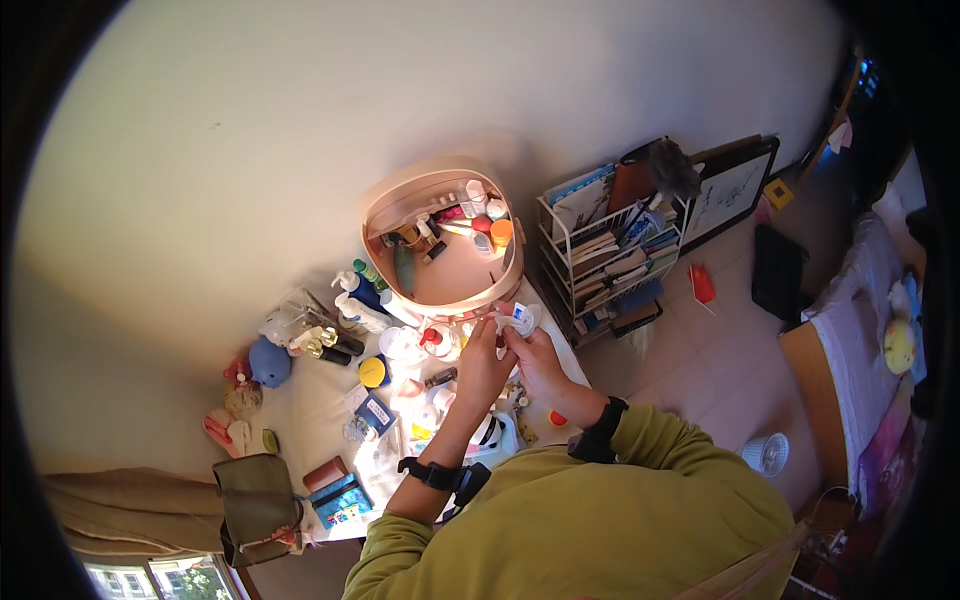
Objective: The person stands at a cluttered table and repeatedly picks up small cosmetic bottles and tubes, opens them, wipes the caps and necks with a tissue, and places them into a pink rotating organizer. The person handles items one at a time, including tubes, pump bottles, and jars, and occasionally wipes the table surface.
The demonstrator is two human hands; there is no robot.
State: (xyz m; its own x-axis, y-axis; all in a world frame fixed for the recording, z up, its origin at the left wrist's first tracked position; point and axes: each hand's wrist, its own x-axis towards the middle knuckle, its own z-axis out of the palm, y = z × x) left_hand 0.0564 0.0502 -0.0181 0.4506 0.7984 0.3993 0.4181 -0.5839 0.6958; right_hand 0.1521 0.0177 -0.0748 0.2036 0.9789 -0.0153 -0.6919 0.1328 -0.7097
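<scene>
A person in an olive top works over a crowded white table, the right hand gripping a small white item with a blue mark at its fingertips. The left hand meets it with fingers curled; whether it also grips the item cannot be told. The item is held just in front of an open pink case of bottles and cosmetics. A red-topped pump bottle stands close to the left hand, a yellow-lidded jar farther left. Strong sunlight washes out the middle of the clutter, and the left forearm hides part of it. A dark green bag sits at the table's left edge; books fill a white rack to the right.
</scene>
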